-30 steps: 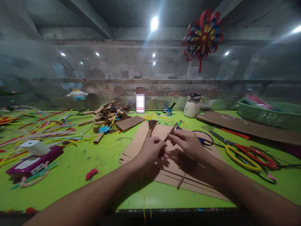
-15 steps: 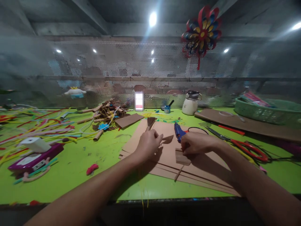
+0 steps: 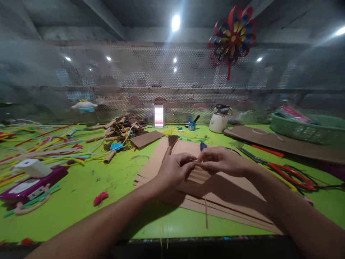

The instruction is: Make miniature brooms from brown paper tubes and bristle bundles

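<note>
My left hand [image 3: 176,172] and my right hand [image 3: 225,162] meet above a stack of brown card sheets [image 3: 212,201]. Between their fingertips is a small piece of ridged brown cardboard [image 3: 199,175], pinched along its upper edge by both hands. Just beyond my left hand lies a brown roll with a fringed, brush-like end [image 3: 173,139]; its lower end is hidden by the hand. A blue glue gun [image 3: 203,145] sits behind my right hand, mostly covered by it. Below the cardboard piece, a thin brown strip [image 3: 206,214] reaches past the edge of the sheets.
Scissors with red handles [image 3: 292,175] lie right of the sheets. A white jug [image 3: 218,120], a lit phone [image 3: 159,117] and a green basket [image 3: 296,129] stand toward the back. Rolled brown paper scraps [image 3: 122,131], pipe cleaners [image 3: 54,147] and a purple power strip [image 3: 35,185] fill the left.
My right hand has lifted the ridged cardboard piece and moved slightly left. My left hand has come over to meet it at the piece's edge. The thin strip now points straighter toward me.
</note>
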The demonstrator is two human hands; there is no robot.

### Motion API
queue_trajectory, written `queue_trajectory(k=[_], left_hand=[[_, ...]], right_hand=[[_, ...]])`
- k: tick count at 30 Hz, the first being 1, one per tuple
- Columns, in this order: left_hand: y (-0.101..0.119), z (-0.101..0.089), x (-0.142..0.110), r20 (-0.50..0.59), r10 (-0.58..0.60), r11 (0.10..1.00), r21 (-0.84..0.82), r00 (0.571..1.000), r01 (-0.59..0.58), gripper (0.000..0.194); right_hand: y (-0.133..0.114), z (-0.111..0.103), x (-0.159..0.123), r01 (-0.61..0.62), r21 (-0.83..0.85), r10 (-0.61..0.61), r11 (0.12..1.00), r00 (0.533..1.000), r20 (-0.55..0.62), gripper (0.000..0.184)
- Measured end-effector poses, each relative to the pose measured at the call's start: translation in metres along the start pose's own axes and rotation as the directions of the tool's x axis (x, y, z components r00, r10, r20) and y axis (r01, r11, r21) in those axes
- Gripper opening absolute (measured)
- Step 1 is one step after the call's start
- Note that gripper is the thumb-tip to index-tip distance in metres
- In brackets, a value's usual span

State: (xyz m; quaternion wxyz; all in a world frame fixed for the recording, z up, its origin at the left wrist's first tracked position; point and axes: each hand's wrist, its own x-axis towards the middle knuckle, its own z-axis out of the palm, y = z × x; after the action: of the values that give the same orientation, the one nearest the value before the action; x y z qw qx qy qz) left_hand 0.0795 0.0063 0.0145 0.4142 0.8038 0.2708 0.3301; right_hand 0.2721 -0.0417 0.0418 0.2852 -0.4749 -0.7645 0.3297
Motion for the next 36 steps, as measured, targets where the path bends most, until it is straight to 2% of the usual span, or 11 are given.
queue_trajectory(k=[3, 6, 11, 16, 19, 23, 31, 36], left_hand=[[-0.004, -0.003, 0.002, -0.051, -0.109, 0.972, -0.212, 0.993, 0.096, 0.029], [-0.006, -0.004, 0.003, -0.106, -0.143, 0.943, -0.318, 0.984, 0.103, 0.023], [-0.003, -0.007, 0.001, -0.202, -0.127, 0.974, -0.208, 0.971, 0.084, 0.02], [0.0, -0.009, -0.001, -0.259, -0.074, 0.991, -0.124, 0.963, 0.043, 0.015], [0.001, -0.009, -0.001, -0.259, -0.092, 0.989, -0.133, 0.961, 0.059, 0.014], [0.002, -0.008, -0.001, -0.286, -0.083, 0.989, -0.144, 0.955, 0.043, 0.012], [0.009, -0.008, -0.006, -0.331, -0.015, 0.984, -0.175, 0.944, -0.046, 0.011], [0.009, -0.011, -0.006, -0.347, -0.067, 0.98, -0.197, 0.936, -0.003, 0.011]], right_hand=[[0.011, 0.005, 0.006, 0.029, 0.198, 0.004, 0.98, 0.986, -0.165, 0.028], [0.02, 0.008, 0.009, 0.048, 0.332, 0.035, 0.942, 0.97, -0.24, 0.031], [0.022, 0.01, 0.008, 0.057, 0.403, 0.056, 0.914, 0.963, -0.263, 0.034], [0.015, 0.01, 0.007, 0.062, 0.368, 0.073, 0.928, 0.937, -0.341, 0.027], [0.012, 0.011, 0.008, 0.11, 0.368, 0.054, 0.923, 0.912, -0.407, 0.028], [0.01, 0.014, 0.009, 0.125, 0.371, 0.039, 0.92, 0.914, -0.405, 0.035], [0.011, 0.017, 0.009, 0.216, 0.447, 0.049, 0.868, 0.859, -0.51, 0.024], [0.009, 0.009, 0.008, 0.226, 0.428, 0.065, 0.875, 0.822, -0.566, 0.022]])
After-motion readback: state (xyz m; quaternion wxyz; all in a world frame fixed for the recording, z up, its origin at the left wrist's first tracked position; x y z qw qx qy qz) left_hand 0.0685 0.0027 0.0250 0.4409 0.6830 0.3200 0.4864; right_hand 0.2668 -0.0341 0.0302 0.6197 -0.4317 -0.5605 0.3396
